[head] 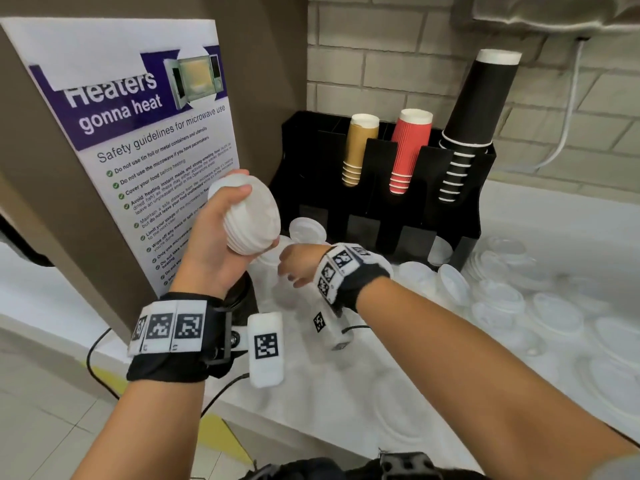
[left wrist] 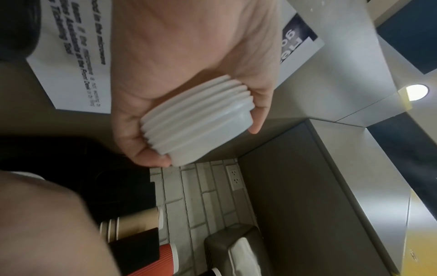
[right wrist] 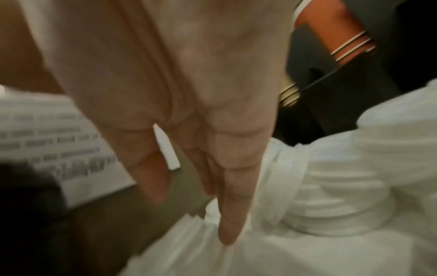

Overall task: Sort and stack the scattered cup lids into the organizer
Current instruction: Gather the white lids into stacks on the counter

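My left hand (head: 247, 220) is raised in front of the poster and grips a stack of several nested white lids (head: 256, 209); in the left wrist view the thumb and fingers of that hand (left wrist: 205, 143) clamp the stack (left wrist: 198, 119) from both sides. My right hand (head: 291, 268) is low over the counter just below that stack. In the blurred right wrist view its fingers (right wrist: 227, 214) are straight and point down at white lids (right wrist: 331, 186), holding nothing. The black organizer (head: 381, 202) stands behind, with one lid (head: 306, 230) leaning at its front left.
The organizer's upper slots hold stacks of tan cups (head: 358, 150), red cups (head: 408, 150) and black cups (head: 474, 116). Many loose white lids (head: 519, 299) lie over the white counter to the right. A microwave safety poster (head: 138, 133) covers the panel at left.
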`<state>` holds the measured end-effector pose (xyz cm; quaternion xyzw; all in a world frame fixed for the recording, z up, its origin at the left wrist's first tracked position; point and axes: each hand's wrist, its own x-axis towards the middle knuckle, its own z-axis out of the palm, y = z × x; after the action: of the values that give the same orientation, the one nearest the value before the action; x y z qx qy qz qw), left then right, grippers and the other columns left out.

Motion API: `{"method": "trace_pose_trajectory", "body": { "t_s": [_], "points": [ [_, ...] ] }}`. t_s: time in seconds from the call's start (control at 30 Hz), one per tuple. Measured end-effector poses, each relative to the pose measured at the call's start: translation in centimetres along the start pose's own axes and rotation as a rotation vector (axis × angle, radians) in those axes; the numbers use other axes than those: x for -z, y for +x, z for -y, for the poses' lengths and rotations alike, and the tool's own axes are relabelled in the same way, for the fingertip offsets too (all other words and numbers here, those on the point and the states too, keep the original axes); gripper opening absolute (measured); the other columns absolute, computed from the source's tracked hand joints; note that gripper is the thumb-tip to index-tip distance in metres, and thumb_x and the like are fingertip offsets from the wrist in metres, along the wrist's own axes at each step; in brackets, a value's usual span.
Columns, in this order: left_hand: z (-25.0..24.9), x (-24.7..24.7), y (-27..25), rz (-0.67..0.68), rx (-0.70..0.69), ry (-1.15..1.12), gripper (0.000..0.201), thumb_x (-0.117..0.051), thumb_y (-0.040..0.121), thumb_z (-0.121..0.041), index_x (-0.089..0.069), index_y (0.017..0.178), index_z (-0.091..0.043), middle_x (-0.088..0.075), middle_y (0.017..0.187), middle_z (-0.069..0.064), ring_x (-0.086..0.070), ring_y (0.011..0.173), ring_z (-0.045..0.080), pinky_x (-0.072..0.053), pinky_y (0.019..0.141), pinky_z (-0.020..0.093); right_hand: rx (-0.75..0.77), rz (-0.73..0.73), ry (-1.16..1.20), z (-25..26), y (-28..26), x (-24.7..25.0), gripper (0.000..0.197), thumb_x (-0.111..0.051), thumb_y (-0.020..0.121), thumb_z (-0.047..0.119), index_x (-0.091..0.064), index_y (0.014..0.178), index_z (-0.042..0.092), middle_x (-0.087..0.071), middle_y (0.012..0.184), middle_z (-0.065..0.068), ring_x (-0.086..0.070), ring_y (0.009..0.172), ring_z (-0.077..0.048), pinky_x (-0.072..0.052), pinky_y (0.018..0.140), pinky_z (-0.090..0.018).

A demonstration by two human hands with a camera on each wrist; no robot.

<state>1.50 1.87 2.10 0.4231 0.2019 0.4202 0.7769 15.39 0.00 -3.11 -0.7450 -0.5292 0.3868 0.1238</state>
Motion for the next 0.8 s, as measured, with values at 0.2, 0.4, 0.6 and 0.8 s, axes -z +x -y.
{"method": "trace_pose_trajectory", "body": {
  "t_s": [0.2, 0.4, 0.6, 0.8],
  "points": [
    [-0.2, 0.6, -0.4, 0.002, -0.009, -0.009, 0.028, -0.059, 0.073, -0.026, -0.061, 0.101, -0.031, -0.064, 0.093, -0.004, -0.056, 0.093, 0.026, -0.046, 0.068, 0.036, 0.231, -0.218, -0.564, -0.3, 4.0, -3.0, 0.087, -0.08, 0.062, 0.05, -0.048, 0.131, 0.008, -0.06, 0.115, -0.008, -0.058, 0.107, -0.026, -0.05, 0.087, -0.034],
    [0.0, 0.2, -0.3, -0.016, -0.016, 0.009, 0.027, -0.061, 0.072, -0.025, -0.062, 0.097, -0.031, -0.063, 0.093, -0.001, -0.056, 0.089, 0.027, -0.047, 0.064, 0.036, 0.268, -0.095, -0.573, 0.2, 6.6, -4.4, 0.097, -0.082, 0.066, 0.042, -0.031, 0.145, 0.021, -0.051, 0.136, -0.01, -0.051, 0.123, -0.03, -0.043, 0.103, -0.043],
    [0.1, 0.3, -0.2, -0.024, -0.011, 0.0, 0.025, -0.061, 0.071, -0.026, -0.063, 0.096, -0.032, -0.066, 0.089, -0.003, -0.06, 0.085, 0.023, -0.05, 0.063, 0.034, 0.272, -0.232, -0.81, 0.2, 6.9, -3.4, 0.085, -0.064, 0.08, 0.059, -0.031, 0.144, 0.014, -0.049, 0.137, -0.012, -0.048, 0.124, -0.032, -0.039, 0.104, -0.04],
    [-0.1, 0.3, -0.2, -0.019, -0.02, -0.02, 0.025, -0.061, 0.071, -0.026, -0.063, 0.095, -0.031, -0.065, 0.09, -0.002, -0.06, 0.085, 0.024, -0.051, 0.064, 0.034, 0.175, -0.155, -0.669, 0.0, 6.2, 0.2, 0.058, -0.063, 0.076, 0.054, -0.05, 0.124, 0.026, -0.058, 0.097, 0.004, -0.058, 0.088, -0.019, -0.046, 0.068, -0.028]
  ]
}}
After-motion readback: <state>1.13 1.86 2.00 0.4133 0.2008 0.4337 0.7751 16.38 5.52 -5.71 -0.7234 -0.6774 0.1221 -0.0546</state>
